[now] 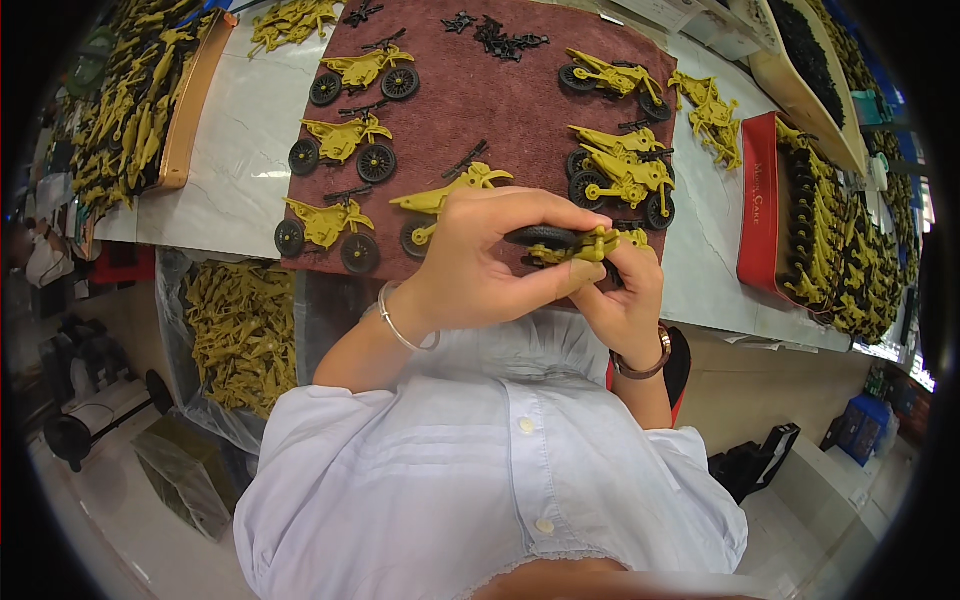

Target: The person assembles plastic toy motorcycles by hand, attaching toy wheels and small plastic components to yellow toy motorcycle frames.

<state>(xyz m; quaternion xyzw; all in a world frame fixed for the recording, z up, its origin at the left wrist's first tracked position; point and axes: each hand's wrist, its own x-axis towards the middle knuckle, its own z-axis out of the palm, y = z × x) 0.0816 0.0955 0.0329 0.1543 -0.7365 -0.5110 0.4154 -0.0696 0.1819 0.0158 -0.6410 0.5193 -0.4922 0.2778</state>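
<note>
Between my two hands, above the near edge of the maroon cloth (490, 110), is a yellow toy motorcycle (592, 248) with black wheels. My left hand (470, 255) curls round it from the left, thumb below and forefinger above. From the right, my right hand (630, 300) pinches its other end; some of those fingers are hidden. Just beyond my left hand lies a yellow motorcycle body (470, 185), partly covered by it. Toy motorcycles with black wheels lie in a column at the left, one of them here (338, 137), and others at the right (625, 175).
Small black parts (508, 40) lie at the cloth's far side. Loose yellow parts (708, 115) sit on the marble-patterned table (232, 150). A red box (760, 200) of toys stands right, an orange-edged box (195, 105) left. Below is a plastic-lined container of yellow parts (240, 330).
</note>
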